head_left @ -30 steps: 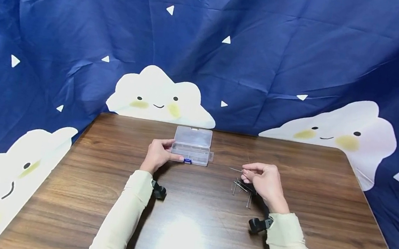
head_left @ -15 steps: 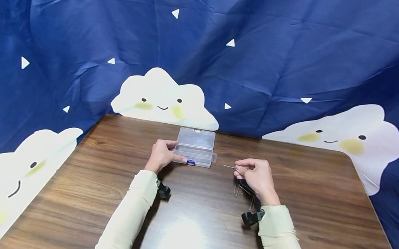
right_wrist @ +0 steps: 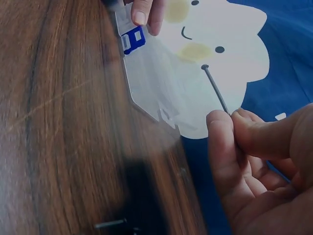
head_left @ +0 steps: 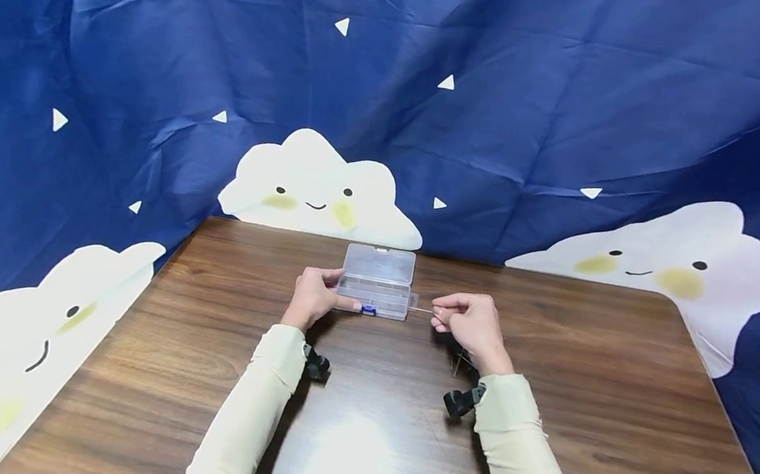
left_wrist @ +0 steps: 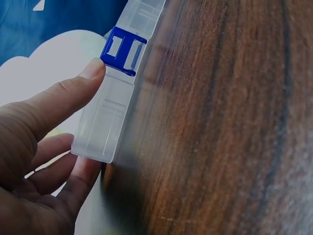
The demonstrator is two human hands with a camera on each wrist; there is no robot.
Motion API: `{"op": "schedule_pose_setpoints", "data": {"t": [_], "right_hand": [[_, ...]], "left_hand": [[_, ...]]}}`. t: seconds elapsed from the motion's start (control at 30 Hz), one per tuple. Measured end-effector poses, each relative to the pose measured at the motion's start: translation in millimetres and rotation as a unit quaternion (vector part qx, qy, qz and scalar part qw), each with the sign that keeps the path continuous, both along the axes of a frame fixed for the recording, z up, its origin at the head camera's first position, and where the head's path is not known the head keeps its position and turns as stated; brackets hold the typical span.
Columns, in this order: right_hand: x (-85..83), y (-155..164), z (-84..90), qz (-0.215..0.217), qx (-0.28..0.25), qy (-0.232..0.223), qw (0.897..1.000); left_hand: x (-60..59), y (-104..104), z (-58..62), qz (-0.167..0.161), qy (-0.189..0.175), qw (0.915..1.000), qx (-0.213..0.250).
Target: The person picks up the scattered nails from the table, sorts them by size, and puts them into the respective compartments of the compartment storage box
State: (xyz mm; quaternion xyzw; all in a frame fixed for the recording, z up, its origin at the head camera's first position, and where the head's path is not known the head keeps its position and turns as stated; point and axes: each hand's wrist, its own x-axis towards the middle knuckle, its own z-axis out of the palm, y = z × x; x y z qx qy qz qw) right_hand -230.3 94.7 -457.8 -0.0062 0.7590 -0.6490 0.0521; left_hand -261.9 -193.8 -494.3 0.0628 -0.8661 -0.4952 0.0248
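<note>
A small clear plastic box [head_left: 376, 282] with a blue latch [head_left: 368, 311] lies on the wooden table [head_left: 196, 341], its lid raised at the back. My left hand [head_left: 312, 297] grips its left end, thumb on the front wall by the latch [left_wrist: 122, 50]; the box wall [left_wrist: 108, 115] fills the left wrist view. My right hand [head_left: 467, 323] pinches one thin nail [head_left: 421, 310] that points left at the box's right end. In the right wrist view the nail [right_wrist: 215, 89] sticks out above the fingers [right_wrist: 222, 137], head toward the box [right_wrist: 151, 83].
Several loose nails [head_left: 459, 361] lie on the table just behind my right wrist; one nail [right_wrist: 111, 224] shows at the bottom of the right wrist view. A blue cloth with white clouds [head_left: 397, 97] hangs behind and around the table. Black cameras sit on both wrists.
My right hand lifted one nail from the pile and carried it left, up to the box's right end. The left hand stayed on the box.
</note>
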Motion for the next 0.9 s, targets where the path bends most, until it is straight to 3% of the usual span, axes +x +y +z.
{"op": "schedule_pose_setpoints", "data": {"t": [0.53, 0.9], "right_hand": [[-19.7, -26, -9.3, -0.003, -0.016, -0.022, 1.0], [-33.1, -44, -9.2, -0.003, 0.012, -0.023, 1.0]], "left_hand": [[-2.7, 5, 2.3, 0.007, -0.008, 0.9996, -0.024], [-4.8, 4, 4.5, 0.008, -0.01, 0.9992, -0.038]]}}
